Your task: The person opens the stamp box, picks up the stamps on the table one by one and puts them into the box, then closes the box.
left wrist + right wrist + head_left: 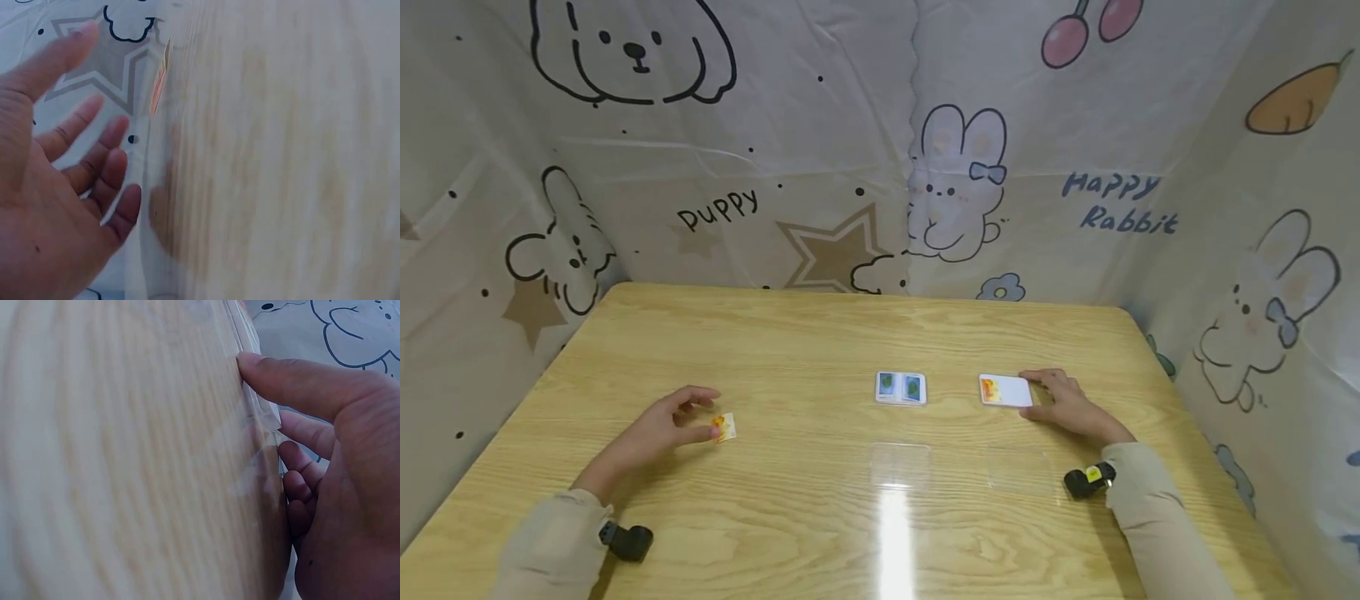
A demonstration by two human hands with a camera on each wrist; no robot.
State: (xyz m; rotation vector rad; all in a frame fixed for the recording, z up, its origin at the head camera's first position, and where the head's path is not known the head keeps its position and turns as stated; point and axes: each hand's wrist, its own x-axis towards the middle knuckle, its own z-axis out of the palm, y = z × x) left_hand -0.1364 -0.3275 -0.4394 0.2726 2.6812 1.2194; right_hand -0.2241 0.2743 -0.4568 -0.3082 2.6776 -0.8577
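A small orange-and-yellow square card point(726, 427) lies on the table by my left hand point(658, 432). The left wrist view shows that card point(160, 81) edge-on, past the spread thumb and loosely bent fingers, with nothing in the palm. My right hand point(1070, 406) grips a white rectangular card point(1017, 391) by its right end, thumb at the near corner and a finger at the far one. An orange picture covers the left part of this white card. In the right wrist view the thumb of the right hand point(350, 462) presses the card's edge point(247, 337).
Left of the white card lies another card with two blue-green pictures point(901, 388). Two faint clear plastic pieces point(901, 465) lie nearer on the wooden table point(760, 517), beside a bright light reflection. Printed cloth point(820, 150) hangs behind and at both sides.
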